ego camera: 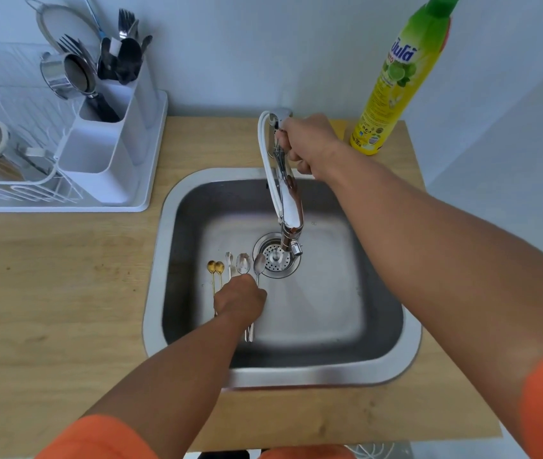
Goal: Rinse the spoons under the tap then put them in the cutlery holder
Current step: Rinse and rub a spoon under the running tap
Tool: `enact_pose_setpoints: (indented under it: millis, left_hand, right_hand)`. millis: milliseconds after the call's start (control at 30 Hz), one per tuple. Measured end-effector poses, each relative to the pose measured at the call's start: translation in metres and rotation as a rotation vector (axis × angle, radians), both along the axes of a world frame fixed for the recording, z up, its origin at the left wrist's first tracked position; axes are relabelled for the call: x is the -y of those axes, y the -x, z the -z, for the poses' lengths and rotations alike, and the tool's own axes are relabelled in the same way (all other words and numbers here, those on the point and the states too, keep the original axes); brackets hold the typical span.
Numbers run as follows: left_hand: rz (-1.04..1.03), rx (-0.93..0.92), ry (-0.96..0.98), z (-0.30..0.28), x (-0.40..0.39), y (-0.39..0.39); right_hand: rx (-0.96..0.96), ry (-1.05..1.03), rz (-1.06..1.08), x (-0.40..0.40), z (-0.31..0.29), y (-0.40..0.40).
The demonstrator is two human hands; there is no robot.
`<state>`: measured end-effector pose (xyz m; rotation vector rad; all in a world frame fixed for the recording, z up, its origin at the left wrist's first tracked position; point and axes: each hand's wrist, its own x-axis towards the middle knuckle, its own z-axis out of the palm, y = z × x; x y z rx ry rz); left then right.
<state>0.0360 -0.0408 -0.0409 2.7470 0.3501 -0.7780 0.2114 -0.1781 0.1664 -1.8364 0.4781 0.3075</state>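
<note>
Spoons (243, 264) in sink (330, 372), hands on them, tap (288, 200)

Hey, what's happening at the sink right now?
A person is about to rinse spoons. The left hand rests on the handles of the spoons lying in a row on the sink floor, left of the drain. The right hand grips the tap at its handle. No water is visibly running. The cutlery holder waits on the left, already holding other utensils.
</note>
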Motion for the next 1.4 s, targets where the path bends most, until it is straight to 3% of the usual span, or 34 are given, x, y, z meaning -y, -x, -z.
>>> enact_pose_setpoints:
  millis: [267, 367, 500, 633, 800, 967, 1100, 1400]
  left_hand:
    - [-0.009, -0.079, 0.108, -0.012, 0.006, 0.001]
    - [-0.123, -0.15, 0.341, -0.016, 0.006, 0.0]
    - [-0.357, -0.279, 0.704, -0.029, 0.009, 0.006]
    - [-0.402, -0.384, 0.864, -0.037, 0.008, 0.017]
    - [-0.459, -0.44, 0.936, -0.042, 0.007, 0.029]
    - [-0.497, -0.361, 0.914, -0.048, 0.002, 0.032]
    - [-0.501, -0.185, 0.855, -0.051, 0.003, 0.023]
    - [-0.588, 0.024, 0.958, -0.056, 0.022, 0.001]
  right_hand:
    - [0.055, 0.228, 0.108, 0.035, 0.048, 0.034]
    - [-0.06, 0.229, 0.088, 0.048, 0.092, 0.078]
    - [-0.307, 0.246, -0.103, 0.045, 0.133, 0.132]
    - [-0.552, 0.067, -0.239, 0.031, 0.143, 0.171]
    - [-0.538, -0.085, -0.221, 0.021, 0.143, 0.184]
    - [-0.437, -0.08, -0.108, 0.018, 0.143, 0.184]
    - [-0.392, -0.088, -0.056, 0.02, 0.142, 0.185]
    - [-0.385, -0.042, -0.112, 0.034, 0.136, 0.189]
